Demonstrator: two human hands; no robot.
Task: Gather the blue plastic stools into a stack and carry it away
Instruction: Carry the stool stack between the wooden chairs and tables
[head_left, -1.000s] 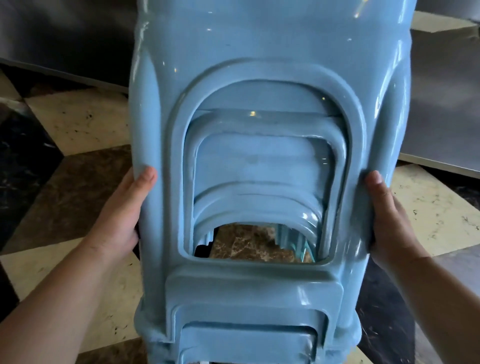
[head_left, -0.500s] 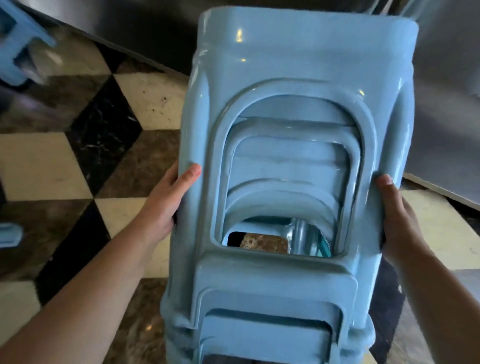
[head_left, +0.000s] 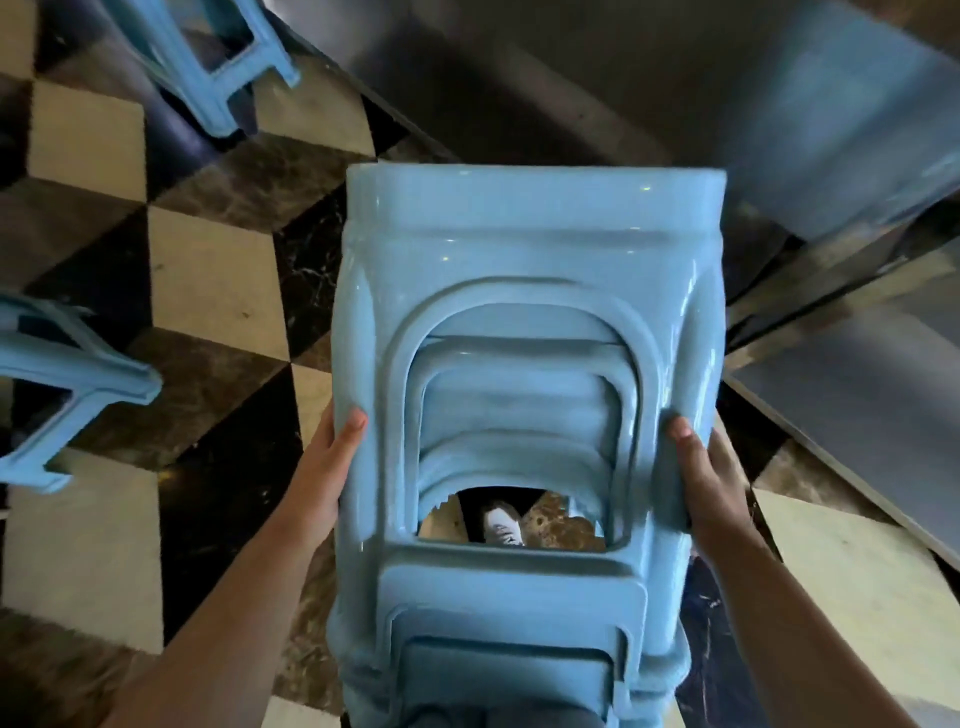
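— Several blue plastic stools nested into one stack (head_left: 524, 291), held up off the floor, seat end away from the camera and leg ends near the bottom edge. Arched side openings lined up one inside another.

— Held how?

— Gripped at both sides, about halfway down. Left hand (head_left: 324, 470) clamped on the left leg edge, thumb lying on the near face, other fingers wrapped behind and hidden. Right hand (head_left: 698, 478) clamped the same way on the right leg edge, thumb forward, remaining fingers out of sight. Both closed firmly on the stack.

— Anything through the opening?

— Visible through the lowest gap: a shoe (head_left: 501, 527) on the tiles below, blurred.

— And around?

— Underneath, a checkered floor (head_left: 208, 291) of cream, brown and black marble tiles. Another blue stool (head_left: 208, 57) at upper left, a third one (head_left: 57, 384) at the left edge, well apart from the stack. Grey panels (head_left: 841, 130) on the right and along the top, too blurred to name.
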